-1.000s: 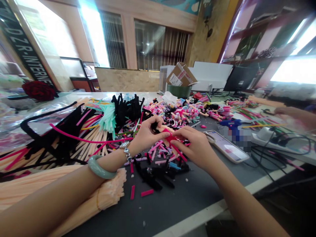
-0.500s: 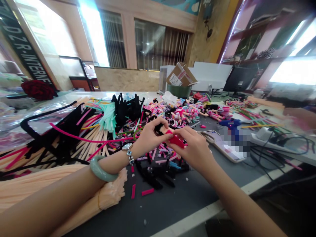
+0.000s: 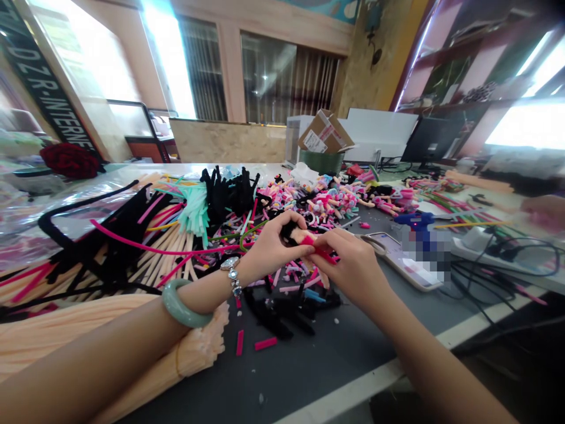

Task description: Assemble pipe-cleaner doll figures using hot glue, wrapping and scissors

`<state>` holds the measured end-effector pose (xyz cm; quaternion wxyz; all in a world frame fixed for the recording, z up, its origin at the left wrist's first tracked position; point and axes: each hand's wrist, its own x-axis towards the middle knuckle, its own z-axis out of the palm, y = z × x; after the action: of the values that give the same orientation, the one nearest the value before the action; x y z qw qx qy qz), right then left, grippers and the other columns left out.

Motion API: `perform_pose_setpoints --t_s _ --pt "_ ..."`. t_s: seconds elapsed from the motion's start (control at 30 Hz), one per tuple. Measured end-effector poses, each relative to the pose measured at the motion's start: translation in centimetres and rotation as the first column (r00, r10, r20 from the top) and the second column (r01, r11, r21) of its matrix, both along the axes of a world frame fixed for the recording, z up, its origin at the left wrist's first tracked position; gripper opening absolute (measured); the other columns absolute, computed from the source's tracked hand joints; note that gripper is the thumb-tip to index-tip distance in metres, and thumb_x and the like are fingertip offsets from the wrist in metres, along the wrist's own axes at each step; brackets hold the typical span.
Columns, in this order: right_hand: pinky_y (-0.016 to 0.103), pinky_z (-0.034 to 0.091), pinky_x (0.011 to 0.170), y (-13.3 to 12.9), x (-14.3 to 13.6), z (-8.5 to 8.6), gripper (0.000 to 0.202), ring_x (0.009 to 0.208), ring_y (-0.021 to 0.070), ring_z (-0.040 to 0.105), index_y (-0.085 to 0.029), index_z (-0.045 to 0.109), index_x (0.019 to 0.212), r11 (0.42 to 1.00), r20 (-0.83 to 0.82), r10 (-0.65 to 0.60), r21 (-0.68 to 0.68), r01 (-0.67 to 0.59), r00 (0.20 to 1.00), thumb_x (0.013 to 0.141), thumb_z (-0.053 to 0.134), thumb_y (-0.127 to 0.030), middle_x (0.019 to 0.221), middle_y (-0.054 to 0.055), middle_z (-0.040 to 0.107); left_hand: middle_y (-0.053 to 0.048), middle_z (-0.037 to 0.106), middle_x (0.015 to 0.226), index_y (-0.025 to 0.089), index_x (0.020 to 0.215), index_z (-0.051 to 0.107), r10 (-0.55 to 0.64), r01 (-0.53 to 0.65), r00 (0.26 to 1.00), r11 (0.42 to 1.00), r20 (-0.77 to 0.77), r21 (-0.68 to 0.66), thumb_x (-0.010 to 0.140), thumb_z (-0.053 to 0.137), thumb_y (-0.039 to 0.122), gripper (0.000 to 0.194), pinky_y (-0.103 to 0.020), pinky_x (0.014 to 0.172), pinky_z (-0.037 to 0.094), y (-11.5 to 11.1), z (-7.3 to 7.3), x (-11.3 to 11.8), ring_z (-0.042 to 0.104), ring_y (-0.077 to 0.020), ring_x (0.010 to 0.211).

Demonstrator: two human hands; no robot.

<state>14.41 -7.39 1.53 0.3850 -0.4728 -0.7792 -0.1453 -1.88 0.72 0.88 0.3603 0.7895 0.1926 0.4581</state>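
Now the red piece (image 3: 324, 255) shows less, left hand (image 3: 272, 242) and right hand (image 3: 354, 260) pinching it.

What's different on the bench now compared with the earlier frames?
Your left hand and right hand have shifted slightly to the right, with the small red-and-cream piece between their fingers; neither has let go. At the far right, another person's hand, blurred, has drawn back toward the picture's edge. The blue glue gun and phone stayed put.
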Motion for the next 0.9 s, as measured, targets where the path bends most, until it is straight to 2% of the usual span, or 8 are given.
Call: perform_pose_setpoints --t_s 0.27,0.5,0.67,0.8,0.9 --pt "0.023 0.039 0.062 -0.01 0.07 0.15 0.009 0.07 0.0155 0.057 -0.015 0.061 0.076 0.999 0.013 0.014 -0.031 -0.014 1.0 0.082 0.064 -0.02 0.074 0.004 0.062 0.0 0.051 0.084 0.017 0.094 0.05 -0.075 0.074 0.997 0.992 -0.003 -0.103 0.067 0.077 0.03 0.041 -0.023 0.064 0.041 0.1 -0.02 -0.12 0.048 -0.0099 0.069" --pt "0.023 0.039 0.063 0.02 0.28 0.35 0.006 0.071 0.0151 0.057 -0.016 0.062 0.08 0.998 0.02 0.046 -0.039 -0.045 0.999 0.084 0.062 -0.02 0.076 0.004 0.062 0.0 0.049 0.087 0.017 0.091 0.047 -0.149 0.17 0.983 0.96 0.11 -0.221 0.066 0.078 0.024 0.04 -0.021 0.06 0.04 -0.05 -0.2 0.02 0.047 -0.0079 0.068" --pt "0.024 0.04 0.063 0.02 0.36 0.44 0.004 0.071 0.015 0.057 -0.015 0.063 0.079 0.996 0.028 0.046 -0.082 -0.044 0.999 0.083 0.063 -0.017 0.076 0.004 0.061 0.0 0.049 0.085 0.017 0.09 0.048 -0.203 0.252 0.961 0.922 0.186 -0.294 0.073 0.071 0.025 0.029 -0.022 0.062 0.042 -0.1 -0.3 -0.01 0.048 -0.008 0.068" --pt "0.024 0.04 0.063 0.06 0.44 0.45 0.003 0.071 0.0145 0.056 -0.016 0.063 0.08 0.994 0.045 0.062 -0.089 -0.058 0.997 0.083 0.062 -0.016 0.077 0.004 0.061 -0.002 0.051 0.09 0.016 0.088 0.05 -0.2 0.274 0.95 0.903 0.241 -0.33 0.074 0.067 0.022 0.023 -0.023 0.066 0.043 -0.24 -0.15 0.0 0.051 -0.0095 0.073" --pt "0.023 0.039 0.063 0.11 0.59 0.41 0.005 0.069 0.0137 0.055 -0.017 0.061 0.079 0.993 0.054 0.073 -0.099 -0.067 0.996 0.084 0.061 -0.017 0.076 0.003 0.06 -0.001 0.051 0.089 0.016 0.087 0.05 -0.23 0.344 0.923 0.851 0.309 -0.396 0.073 0.065 0.018 0.02 -0.022 0.065 0.043 -0.33 -0.05 0.07 0.052 -0.0095 0.073"
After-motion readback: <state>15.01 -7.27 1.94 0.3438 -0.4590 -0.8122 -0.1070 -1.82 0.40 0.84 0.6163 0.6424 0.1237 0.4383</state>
